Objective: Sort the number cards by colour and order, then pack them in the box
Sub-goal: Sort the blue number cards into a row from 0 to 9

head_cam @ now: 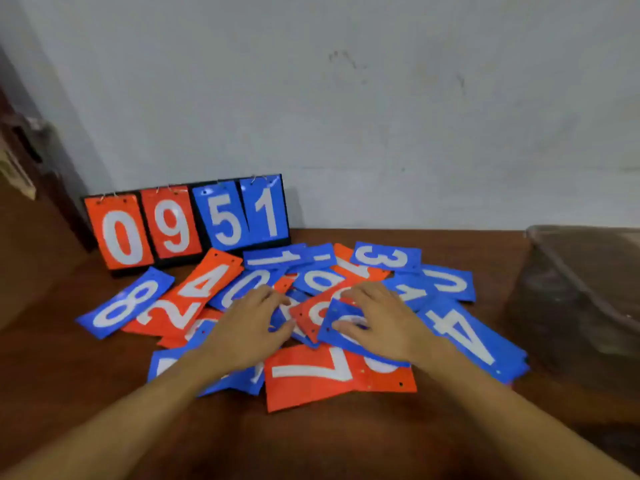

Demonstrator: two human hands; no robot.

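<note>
Number cards point(304, 372): red and blue, white digits, lay jumbled and overlapping mid-bench.
Box point(585, 292): clear, stood at bench's right edge.

The number cards point(304, 313) lie heaped on the table point(311, 438), overlapping. The scoreboard stand point(187, 223) stands behind them at eleven o'clock, against the wall point(346, 98). At three o'clock sits what seems a box point(581, 292). Both hands rest on the heap.

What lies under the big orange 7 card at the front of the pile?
Under the orange 7 card another orange card sticks out on the right, with a blue card tucked under its left edge. Their numbers are mostly covered.
</note>
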